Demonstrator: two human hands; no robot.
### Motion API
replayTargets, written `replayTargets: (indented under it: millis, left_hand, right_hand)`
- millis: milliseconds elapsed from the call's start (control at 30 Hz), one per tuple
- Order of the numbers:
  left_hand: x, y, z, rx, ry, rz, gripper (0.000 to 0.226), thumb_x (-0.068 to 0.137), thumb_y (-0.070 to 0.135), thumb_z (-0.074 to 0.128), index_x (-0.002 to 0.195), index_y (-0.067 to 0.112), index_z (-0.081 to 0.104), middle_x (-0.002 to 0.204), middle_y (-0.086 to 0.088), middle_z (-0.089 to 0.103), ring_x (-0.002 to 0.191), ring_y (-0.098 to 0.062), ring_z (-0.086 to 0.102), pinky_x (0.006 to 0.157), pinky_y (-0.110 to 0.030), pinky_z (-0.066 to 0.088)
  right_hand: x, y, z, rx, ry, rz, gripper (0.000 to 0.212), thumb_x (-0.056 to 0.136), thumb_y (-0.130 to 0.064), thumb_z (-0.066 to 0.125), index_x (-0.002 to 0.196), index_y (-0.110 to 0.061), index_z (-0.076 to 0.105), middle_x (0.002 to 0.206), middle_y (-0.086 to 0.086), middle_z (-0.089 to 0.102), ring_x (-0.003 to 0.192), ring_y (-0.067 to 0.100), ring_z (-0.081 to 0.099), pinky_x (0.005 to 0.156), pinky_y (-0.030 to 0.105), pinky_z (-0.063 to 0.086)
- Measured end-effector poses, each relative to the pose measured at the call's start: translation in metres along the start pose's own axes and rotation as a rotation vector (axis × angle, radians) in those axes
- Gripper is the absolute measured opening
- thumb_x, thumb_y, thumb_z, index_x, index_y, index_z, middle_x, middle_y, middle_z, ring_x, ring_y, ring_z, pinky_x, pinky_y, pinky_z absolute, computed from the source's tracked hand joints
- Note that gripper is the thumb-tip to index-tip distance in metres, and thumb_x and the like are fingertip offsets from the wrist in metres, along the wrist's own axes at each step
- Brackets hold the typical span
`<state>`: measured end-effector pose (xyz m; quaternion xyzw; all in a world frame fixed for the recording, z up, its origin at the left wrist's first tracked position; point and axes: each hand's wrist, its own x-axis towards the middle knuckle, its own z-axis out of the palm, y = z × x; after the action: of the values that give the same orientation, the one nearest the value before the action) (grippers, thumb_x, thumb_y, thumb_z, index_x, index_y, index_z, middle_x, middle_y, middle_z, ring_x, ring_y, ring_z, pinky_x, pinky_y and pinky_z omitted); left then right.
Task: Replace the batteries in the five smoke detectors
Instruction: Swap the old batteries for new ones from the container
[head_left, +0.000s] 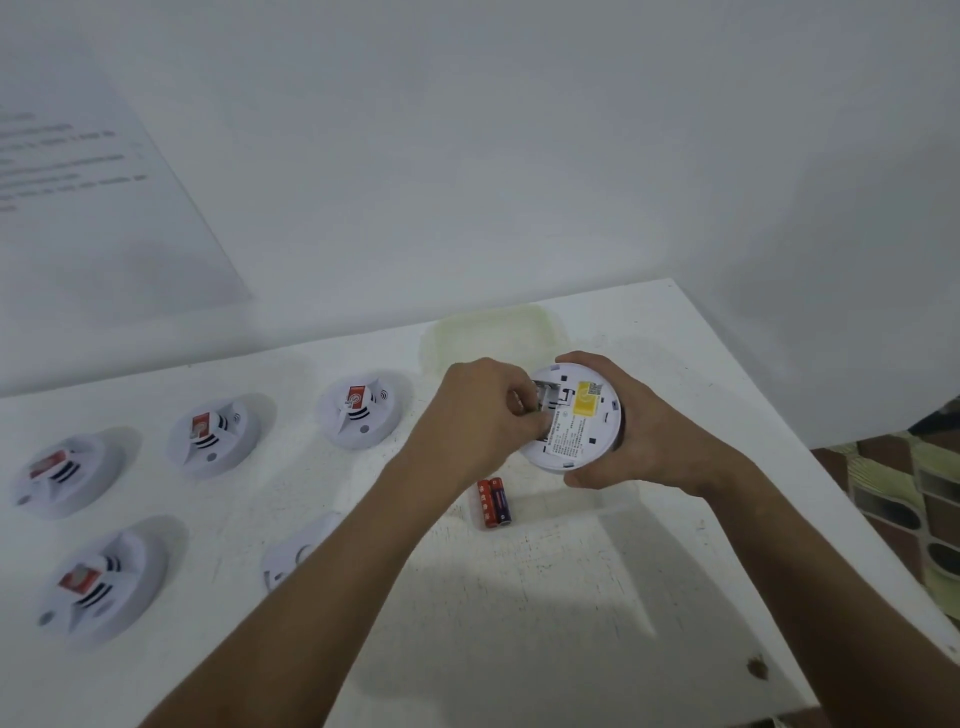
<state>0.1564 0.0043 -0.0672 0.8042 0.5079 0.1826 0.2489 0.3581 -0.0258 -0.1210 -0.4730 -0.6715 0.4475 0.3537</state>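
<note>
My right hand (644, 441) grips a white round smoke detector (582, 421) by its rim above the table, back side up, showing a yellow label and an open battery compartment. My left hand (483, 415) has its fingertips curled into that compartment and pinches a small, mostly hidden battery there. Two loose batteries (492, 503), one red and one purple, lie side by side on the table just below my hands. Four more detectors rest face up at the left: (358, 410), (213, 436), (57, 478), (96, 582).
A white back plate (293, 558) lies partly under my left forearm. A translucent lid (493, 338) sits behind my hands and a clear container (587, 506) below them. The white table (519, 623) ends at the right over patterned floor (924, 493). A printed sheet (78, 182) hangs on the wall.
</note>
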Motion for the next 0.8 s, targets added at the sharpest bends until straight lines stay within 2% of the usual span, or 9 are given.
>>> replayTargets:
  millis: [133, 200, 233, 267, 333, 400, 467, 600, 800]
  left_hand:
    - [-0.009, -0.008, 0.005, -0.037, 0.017, 0.077, 0.019, 0.09, 0.035, 0.064, 0.082, 0.024, 0.077, 0.074, -0.003, 0.062, 0.072, -0.017, 0.058, 0.057, -0.02, 0.036]
    - [-0.012, -0.016, 0.002, -0.066, -0.053, 0.086, 0.018, 0.089, 0.043, 0.067, 0.099, 0.032, 0.076, 0.088, 0.001, 0.06, 0.08, -0.008, 0.056, 0.058, -0.014, 0.035]
    - [-0.012, -0.02, -0.001, -0.067, -0.095, 0.076, 0.027, 0.085, 0.046, 0.07, 0.109, 0.035, 0.073, 0.096, 0.006, 0.058, 0.085, -0.003, 0.055, 0.063, -0.01, 0.035]
    - [-0.013, -0.024, -0.003, -0.087, -0.129, 0.059, 0.037, 0.081, 0.047, 0.074, 0.117, 0.037, 0.07, 0.104, 0.009, 0.057, 0.089, -0.001, 0.056, 0.067, -0.01, 0.038]
    - [-0.012, -0.027, -0.008, -0.212, -0.171, 0.01, 0.044, 0.076, 0.042, 0.08, 0.118, 0.037, 0.068, 0.112, 0.013, 0.062, 0.093, -0.002, 0.062, 0.075, -0.018, 0.049]
    - [-0.013, -0.028, -0.01, -0.409, -0.197, -0.048, 0.041, 0.071, 0.03, 0.086, 0.109, 0.032, 0.071, 0.108, 0.012, 0.071, 0.092, -0.014, 0.07, 0.081, -0.034, 0.059]
    - [-0.013, -0.029, -0.011, -0.559, -0.195, -0.111, 0.046, 0.064, 0.02, 0.091, 0.102, 0.026, 0.066, 0.1, 0.003, 0.075, 0.088, -0.024, 0.073, 0.08, -0.042, 0.061]
    - [-0.012, -0.034, -0.011, -0.709, -0.22, -0.252, 0.067, 0.061, 0.014, 0.093, 0.112, 0.026, 0.051, 0.097, -0.006, 0.073, 0.086, -0.024, 0.072, 0.071, -0.034, 0.061]
    - [-0.008, -0.032, -0.004, -0.857, -0.239, -0.331, 0.058, 0.07, 0.004, 0.085, 0.118, 0.014, 0.054, 0.097, -0.018, 0.065, 0.081, -0.026, 0.065, 0.068, -0.032, 0.056]
  right_hand:
    - [0.0, -0.001, -0.001, 0.002, -0.005, 0.003, 0.098, 0.055, -0.014, 0.09, 0.14, -0.025, 0.043, 0.127, -0.018, 0.057, 0.119, 0.01, 0.058, 0.09, 0.021, 0.054]
    - [-0.001, -0.001, -0.003, 0.021, -0.005, 0.008, 0.097, 0.056, -0.013, 0.09, 0.14, -0.025, 0.044, 0.13, -0.013, 0.056, 0.12, 0.011, 0.058, 0.091, 0.023, 0.055]
    - [-0.002, -0.001, -0.003, 0.033, -0.007, 0.01, 0.096, 0.056, -0.012, 0.09, 0.14, -0.025, 0.044, 0.131, -0.012, 0.056, 0.121, 0.012, 0.057, 0.091, 0.025, 0.055]
    - [-0.003, -0.002, -0.004, 0.043, -0.013, 0.013, 0.096, 0.056, -0.012, 0.09, 0.14, -0.025, 0.044, 0.131, -0.012, 0.056, 0.121, 0.013, 0.057, 0.09, 0.026, 0.056]
    - [-0.003, -0.004, -0.003, 0.061, -0.043, 0.011, 0.094, 0.057, -0.01, 0.089, 0.139, -0.025, 0.045, 0.129, -0.014, 0.056, 0.121, 0.014, 0.057, 0.09, 0.026, 0.056]
    - [-0.003, -0.006, -0.001, 0.078, -0.09, 0.008, 0.093, 0.058, -0.006, 0.088, 0.138, -0.024, 0.046, 0.127, -0.013, 0.056, 0.121, 0.014, 0.057, 0.089, 0.028, 0.057]
    - [-0.001, -0.008, 0.0, 0.091, -0.116, 0.008, 0.093, 0.058, -0.004, 0.088, 0.138, -0.025, 0.046, 0.128, -0.01, 0.056, 0.121, 0.015, 0.056, 0.09, 0.032, 0.057]
    - [-0.001, -0.008, 0.0, 0.12, -0.134, 0.005, 0.095, 0.057, -0.004, 0.087, 0.14, -0.022, 0.044, 0.131, -0.005, 0.054, 0.124, 0.019, 0.055, 0.092, 0.034, 0.057]
    - [-0.001, -0.009, -0.001, 0.101, -0.148, 0.002, 0.097, 0.057, -0.002, 0.088, 0.141, -0.023, 0.045, 0.131, -0.005, 0.055, 0.124, 0.019, 0.055, 0.092, 0.035, 0.057]
